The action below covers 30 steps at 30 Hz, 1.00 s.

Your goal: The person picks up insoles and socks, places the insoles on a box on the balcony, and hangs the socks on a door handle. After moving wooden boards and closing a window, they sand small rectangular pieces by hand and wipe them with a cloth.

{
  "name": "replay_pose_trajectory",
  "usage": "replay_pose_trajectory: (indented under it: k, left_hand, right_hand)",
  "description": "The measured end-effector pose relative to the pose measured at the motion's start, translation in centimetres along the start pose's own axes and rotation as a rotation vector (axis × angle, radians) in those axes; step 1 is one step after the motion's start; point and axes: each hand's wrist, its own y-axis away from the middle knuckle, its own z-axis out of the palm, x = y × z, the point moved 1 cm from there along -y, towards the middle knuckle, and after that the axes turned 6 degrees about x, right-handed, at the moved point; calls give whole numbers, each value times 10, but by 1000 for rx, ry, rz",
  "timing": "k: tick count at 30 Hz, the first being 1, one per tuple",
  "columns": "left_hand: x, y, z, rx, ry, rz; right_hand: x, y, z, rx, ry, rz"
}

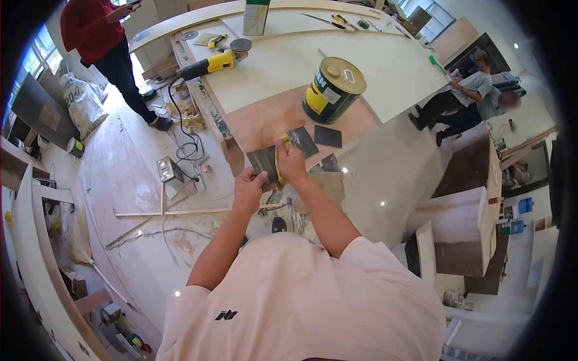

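My left hand [248,185] pinches the lower edge of a dark, flat square plate [262,163], thumb on top. Close beside it, my right hand [291,162] is closed around a yellow piece [285,139] that runs along the plate's right edge; I cannot tell whether it is a cloth or a handle. Just beyond my right hand, a second dark plate [303,142] rests at the table's near corner. A third dark square [328,136] lies to its right, in front of a large green-and-yellow paint can [334,90] with its lid on.
A yellow-and-black angle grinder [217,64] lies on the white table [274,69], its cord trailing to the floor. Hand tools [340,23] and a tin [256,17] are at the far side. A person in red [90,27] stands left; two people [475,90] are at right.
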Motion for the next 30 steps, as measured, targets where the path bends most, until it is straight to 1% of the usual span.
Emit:
replay_pose_trajectory:
  k: [2, 3, 5, 6, 7, 8, 10, 13, 16, 19, 21, 22, 24, 25, 27, 28, 30]
  left_hand:
    - [-3, -5, -3, 29, -69, 86]
    - [-2, -7, -8, 51, -105, 129]
    - [21, 5, -22, 113, -164, -6]
    - [31, 10, -28, 142, -190, -76]
    - [34, 13, -30, 142, -200, -73]
    - [37, 13, -31, 135, -213, -72]
    - [41, 10, -24, 86, -210, -43]
    - [39, 5, -16, -15, -199, 27]
    - [32, 3, -22, -58, -253, 68]
    - [31, 7, -14, -47, -319, 68]
    - [32, 10, -11, 2, -376, 81]
    - [35, 11, -13, 9, -339, 55]
    - [46, 9, -25, 19, -283, 0]
    - [49, 1, -28, 34, -293, 36]
    - [44, -7, -30, 59, -311, 86]
    - [44, -10, -25, 56, -300, 77]
    - [39, -11, -15, 55, -283, 45]
  right_hand:
    - [27, -15, 23, 193, 173, 62]
    - [26, -26, 10, 165, 66, 81]
    - [9, -48, -37, 102, -155, 122]
    - [-16, -43, -45, -39, -124, 45]
    - [-39, -31, -59, -180, -86, -29]
    - [-48, -21, -67, -315, -47, -100]
    - [-46, 2, -33, -110, 73, -786]
    - [-48, 16, -11, -103, 120, -923]
    - [-60, 12, -22, -301, 109, -589]
    - [-23, -3, -1, -282, 311, -380]
    - [17, -38, 8, -149, 31, 72]
    - [24, -46, 6, -88, -111, 295]
    - [34, -36, -3, -138, -449, 372]
    - [35, -33, -7, -155, -619, 398]
    - [41, -2, 8, -208, -629, 420]
    - [39, 8, 17, -233, -635, 424]
    - [8, 27, 13, -78, -525, 52]
